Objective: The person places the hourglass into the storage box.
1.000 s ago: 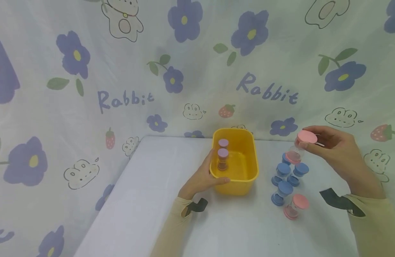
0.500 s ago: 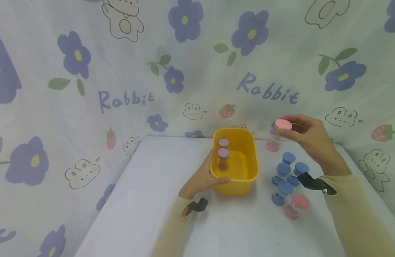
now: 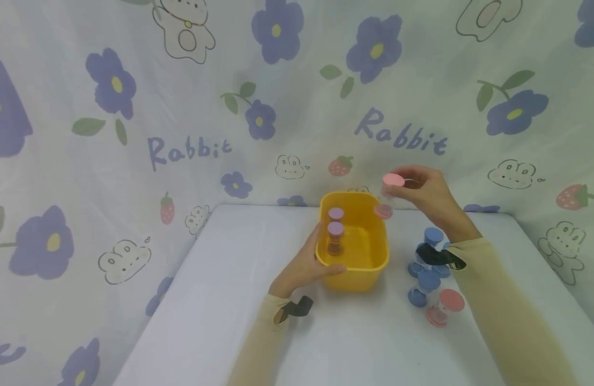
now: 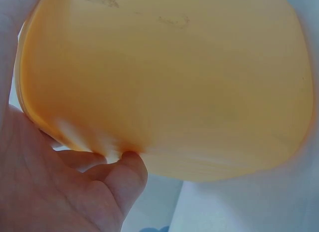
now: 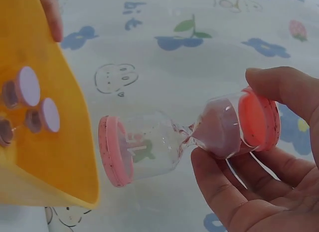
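My right hand (image 3: 424, 198) pinches a pink-capped sand hourglass (image 3: 393, 180) by its upper end, at the right rim of the yellow bin (image 3: 353, 281). Up close in the right wrist view, this clear hourglass (image 5: 217, 126) has pinkish sand in the bulb nearer my thumb; its far pink cap points toward the bin's opening. With thumb near the front rim, my left hand (image 3: 304, 268) grips the left side of the bin. Purple-capped hourglasses (image 3: 335, 229) stand inside along the left wall. The yellow outer surface (image 4: 174, 82) fills most of the left wrist view.
Several blue-capped hourglasses (image 3: 429, 280) stand on the white table (image 3: 220, 300) right of the bin, partly hidden by my right wrist. Another pink-capped hourglass (image 3: 451, 301) stands in front of them. A flower-and-rabbit print curtain (image 3: 306, 118) hangs behind the table.
My right hand has carried the pink hourglass leftward and slightly up, from above the blue hourglasses to the bin's right rim. My left hand and the bin have stayed put.
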`<state>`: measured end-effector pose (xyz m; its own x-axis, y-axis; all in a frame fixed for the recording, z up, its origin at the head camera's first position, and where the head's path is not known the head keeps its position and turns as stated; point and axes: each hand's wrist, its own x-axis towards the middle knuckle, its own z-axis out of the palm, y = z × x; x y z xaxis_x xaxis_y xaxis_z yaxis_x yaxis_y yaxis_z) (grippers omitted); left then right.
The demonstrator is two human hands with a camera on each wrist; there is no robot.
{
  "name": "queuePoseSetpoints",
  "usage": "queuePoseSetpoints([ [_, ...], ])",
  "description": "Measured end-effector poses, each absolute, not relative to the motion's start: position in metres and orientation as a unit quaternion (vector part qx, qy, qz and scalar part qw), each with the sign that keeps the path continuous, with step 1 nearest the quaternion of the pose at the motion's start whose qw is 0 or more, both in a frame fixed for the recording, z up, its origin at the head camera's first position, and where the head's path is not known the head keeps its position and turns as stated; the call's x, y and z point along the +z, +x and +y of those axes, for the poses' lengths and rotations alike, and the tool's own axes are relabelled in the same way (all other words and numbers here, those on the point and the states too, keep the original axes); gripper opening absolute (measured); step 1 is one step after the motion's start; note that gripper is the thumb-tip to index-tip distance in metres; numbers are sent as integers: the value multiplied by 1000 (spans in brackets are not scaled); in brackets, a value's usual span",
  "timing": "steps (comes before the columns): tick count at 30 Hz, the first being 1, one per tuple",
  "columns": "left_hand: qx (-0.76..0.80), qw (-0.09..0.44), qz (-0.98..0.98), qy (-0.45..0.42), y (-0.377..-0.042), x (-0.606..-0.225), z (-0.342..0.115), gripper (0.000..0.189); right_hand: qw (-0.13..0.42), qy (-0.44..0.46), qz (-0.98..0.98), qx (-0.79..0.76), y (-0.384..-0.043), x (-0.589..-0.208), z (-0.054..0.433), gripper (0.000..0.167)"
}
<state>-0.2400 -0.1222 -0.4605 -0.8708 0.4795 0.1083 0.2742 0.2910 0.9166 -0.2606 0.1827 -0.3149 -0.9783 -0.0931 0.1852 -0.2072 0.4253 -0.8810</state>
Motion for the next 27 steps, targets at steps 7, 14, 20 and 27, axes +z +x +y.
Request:
queuePoseSetpoints([
  [7,547,98,799,230,-240,-460,-122,120,32,82,-846,526,-280,-322,167,59],
  [14,547,99,800,229,-240,-461,-123,126,5,75,-844,531,-297,-333,154,58],
  [20,558,97,787,246,-242,-462,-123,119,-15,67,-850,523,-313,-346,146,58],
  [27,568,95,774,264,-243,-460,-122,115,-28,65,-851,521,-325,-356,136,54],
])
